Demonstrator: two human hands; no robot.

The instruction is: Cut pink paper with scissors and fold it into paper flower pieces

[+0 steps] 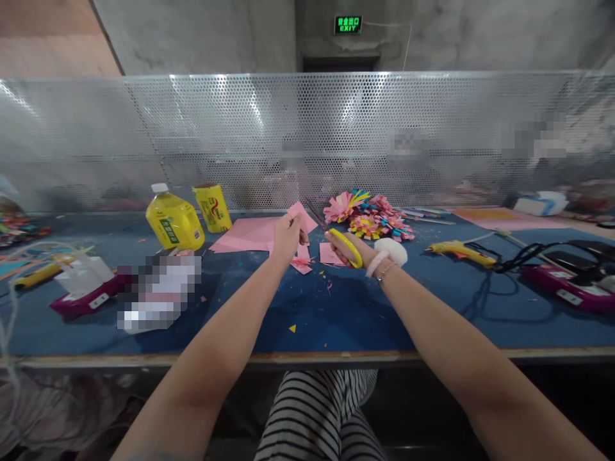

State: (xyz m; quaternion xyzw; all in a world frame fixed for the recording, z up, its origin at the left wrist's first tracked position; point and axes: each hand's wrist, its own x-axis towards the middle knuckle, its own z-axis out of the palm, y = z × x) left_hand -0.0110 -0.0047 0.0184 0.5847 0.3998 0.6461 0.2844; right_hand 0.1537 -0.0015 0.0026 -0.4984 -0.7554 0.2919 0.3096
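My left hand [289, 234] pinches a small piece of pink paper [302, 216] above the blue tabletop. The fingers of my right hand [346, 246] are wrapped round yellow-handled scissors [350, 248]. Their dark blades point up and left, beside the pink piece; whether they touch it I cannot tell. Under and behind my left hand lie larger pink sheets [243, 234]. Cut pink strips [302, 264] rest below that hand, and a small pink square [330, 254] is by my right hand. Just behind the scissors sits a heap of pink, yellow and blue paper flowers [368, 216].
A bottle of yellow liquid [173, 218] and a yellow can [213, 208] stand at the left. Purple power strips [91, 294] lie on both sides with cables. A yellow glue gun [462, 253] is at the right. A perforated metal panel [269, 141] closes off the back.
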